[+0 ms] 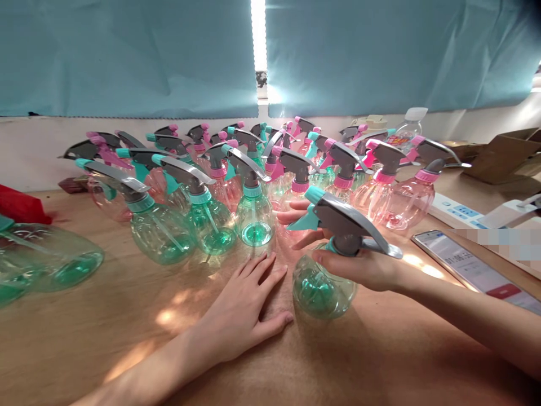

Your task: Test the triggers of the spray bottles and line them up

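A clear green spray bottle (pixel 323 287) with a grey and turquoise trigger head stands in front of me, slightly tilted. My right hand (pixel 359 268) is around its neck, thumb on the near side and the other fingers reaching behind, partly hidden by the trigger head. Flat on the table, fingers stretched forward, lies my left hand (pixel 249 307), holding nothing. Just beyond its fingertips stands another green spray bottle (pixel 255 223), with a second green one (pixel 211 228) to its left. Pink spray bottles (pixel 408 200) stand behind my right hand.
Several more green and pink spray bottles crowd the back of the wooden table (pixel 127 316). At the left, green bottles (pixel 71 259) lie by red plastic (pixel 21 203). A phone (pixel 473 270), a power strip (pixel 460 211) and a cardboard box (pixel 499 155) are on the right.
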A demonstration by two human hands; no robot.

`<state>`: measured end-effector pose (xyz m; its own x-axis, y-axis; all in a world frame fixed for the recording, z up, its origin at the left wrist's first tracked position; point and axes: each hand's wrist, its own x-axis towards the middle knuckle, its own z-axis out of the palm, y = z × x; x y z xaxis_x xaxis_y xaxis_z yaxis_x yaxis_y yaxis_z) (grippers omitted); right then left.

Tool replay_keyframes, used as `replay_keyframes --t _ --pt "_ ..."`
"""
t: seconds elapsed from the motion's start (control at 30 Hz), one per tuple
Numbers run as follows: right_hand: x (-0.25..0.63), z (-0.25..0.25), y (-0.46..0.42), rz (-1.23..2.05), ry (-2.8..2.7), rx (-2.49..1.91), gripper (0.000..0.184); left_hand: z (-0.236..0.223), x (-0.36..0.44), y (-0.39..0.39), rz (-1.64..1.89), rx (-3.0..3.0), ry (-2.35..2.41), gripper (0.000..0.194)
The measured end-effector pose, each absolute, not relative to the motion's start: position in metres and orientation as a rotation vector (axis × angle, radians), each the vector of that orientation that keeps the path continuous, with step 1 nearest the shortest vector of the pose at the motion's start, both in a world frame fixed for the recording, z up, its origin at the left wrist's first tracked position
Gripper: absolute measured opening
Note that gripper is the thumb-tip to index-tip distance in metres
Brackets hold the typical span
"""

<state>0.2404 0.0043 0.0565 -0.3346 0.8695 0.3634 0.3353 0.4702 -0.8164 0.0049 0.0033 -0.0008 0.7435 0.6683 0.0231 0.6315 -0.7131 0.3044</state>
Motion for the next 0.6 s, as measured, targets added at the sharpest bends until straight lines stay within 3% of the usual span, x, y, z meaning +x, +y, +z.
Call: replay_keyframes --t 0.13,0.6 --pt "0.2378 0.0591 0.0050 0.953 -1.888 -0.937 0.065 -0.0012 0.0055 0.0034 0.211 2.666 1.016 0.068" --pt "0.2362 0.0588 0.0038 0.897 -1.861 -0.924 0.067 -0.0032 0.0043 0.0031 0.185 2.685 1.013 0.069"
